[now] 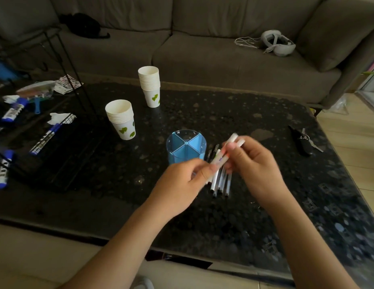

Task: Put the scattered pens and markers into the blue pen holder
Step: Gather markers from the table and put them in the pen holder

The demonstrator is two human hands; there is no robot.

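The blue pen holder (185,147), round with divided compartments, stands upright mid-table and looks empty. Just right of it, my right hand (252,163) grips white markers (230,148) that point up and left. My left hand (183,184) sits in front of the holder, its fingertips pinching the lower end of those markers. Beneath both hands, several pens (220,181) lie in a bunch on the dark table (265,215); their upper ends are partly hidden by my fingers.
Two stacks of paper cups (121,120), (150,86) stand behind and left of the holder. A black wire rack (56,130) with blue-capped markers (43,139) fills the left side. Keys (303,141) lie at the right. A sofa runs behind the table.
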